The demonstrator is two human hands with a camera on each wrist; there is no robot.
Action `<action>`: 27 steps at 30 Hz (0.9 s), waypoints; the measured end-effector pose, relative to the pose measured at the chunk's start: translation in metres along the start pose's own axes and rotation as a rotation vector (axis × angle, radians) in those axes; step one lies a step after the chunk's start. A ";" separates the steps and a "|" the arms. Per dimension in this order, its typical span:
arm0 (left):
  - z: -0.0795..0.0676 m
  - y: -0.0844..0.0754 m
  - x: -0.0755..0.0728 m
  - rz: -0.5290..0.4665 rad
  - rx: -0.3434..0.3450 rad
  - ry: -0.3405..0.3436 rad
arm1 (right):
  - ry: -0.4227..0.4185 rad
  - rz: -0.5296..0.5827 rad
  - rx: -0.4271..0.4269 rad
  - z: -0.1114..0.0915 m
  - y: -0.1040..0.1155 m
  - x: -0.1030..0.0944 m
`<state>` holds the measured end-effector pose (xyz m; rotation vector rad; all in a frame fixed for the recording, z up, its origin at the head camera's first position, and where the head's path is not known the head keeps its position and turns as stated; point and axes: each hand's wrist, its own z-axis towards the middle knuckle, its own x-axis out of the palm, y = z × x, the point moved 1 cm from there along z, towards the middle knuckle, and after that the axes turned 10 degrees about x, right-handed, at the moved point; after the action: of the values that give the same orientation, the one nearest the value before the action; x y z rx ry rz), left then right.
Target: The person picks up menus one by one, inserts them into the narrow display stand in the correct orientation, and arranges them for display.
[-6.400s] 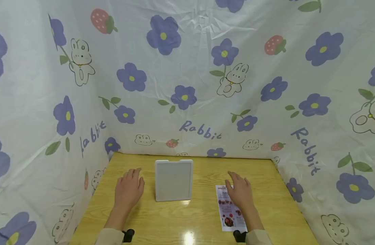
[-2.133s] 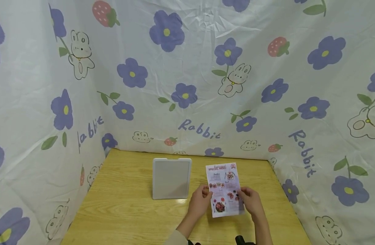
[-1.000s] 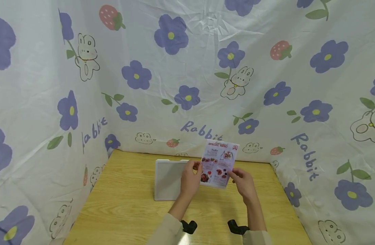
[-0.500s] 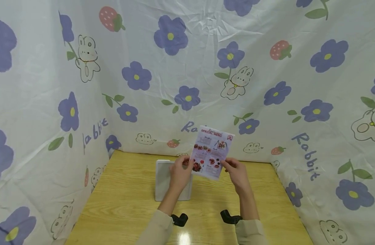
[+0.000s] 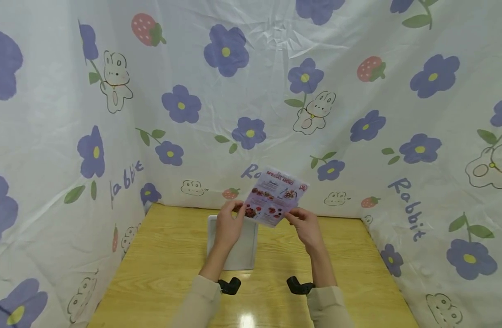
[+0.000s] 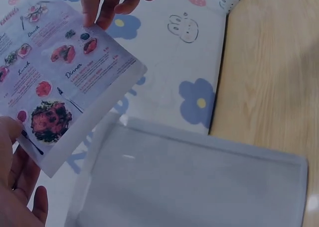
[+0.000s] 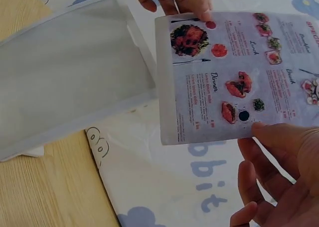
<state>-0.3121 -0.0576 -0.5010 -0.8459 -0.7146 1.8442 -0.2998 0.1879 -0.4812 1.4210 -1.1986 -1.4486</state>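
Between both hands a printed menu sheet (image 5: 275,196) is held up in the air, tilted, with its food pictures facing me. My left hand (image 5: 229,223) pinches its lower left edge between thumb and fingers. At its lower right edge my right hand (image 5: 306,225) pinches it the same way. Behind and below the sheet a white-framed display stand (image 5: 238,248) with a grey panel stands upright on the table; the left hand and the menu cover part of it in the head view. In the right wrist view the stand (image 7: 75,62) lies apart from the menu's bottom edge (image 7: 168,82).
The wooden table (image 5: 161,273) carries the stand. A white cloth with flowers and rabbits (image 5: 251,91) hangs behind the table and along both sides. Black wrist mounts (image 5: 230,286) sit on both forearms.
The menu, flat on the table at first, was picked up with both hands, raised, and carried left toward the stand. In the last half second it shifted slightly left and tilted further. The stand stayed put.
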 end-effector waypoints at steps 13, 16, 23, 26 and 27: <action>0.020 0.008 -0.037 -0.020 0.019 0.016 | 0.061 0.034 -0.065 0.015 0.018 0.031; 0.020 0.014 -0.043 -0.011 -0.012 0.056 | 0.054 0.065 -0.069 0.016 0.020 0.033; 0.019 0.025 -0.052 -0.003 -0.097 0.103 | 0.071 0.112 -0.064 0.019 0.024 0.037; 0.020 0.027 -0.055 0.013 -0.100 0.097 | 0.075 0.124 -0.064 0.021 0.024 0.041; 0.020 0.028 -0.056 0.018 -0.100 0.095 | 0.074 0.124 -0.064 0.022 0.024 0.043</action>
<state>-0.3250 -0.1216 -0.4967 -1.0007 -0.7459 1.7837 -0.3274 0.1430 -0.4716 1.3220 -1.1627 -1.3263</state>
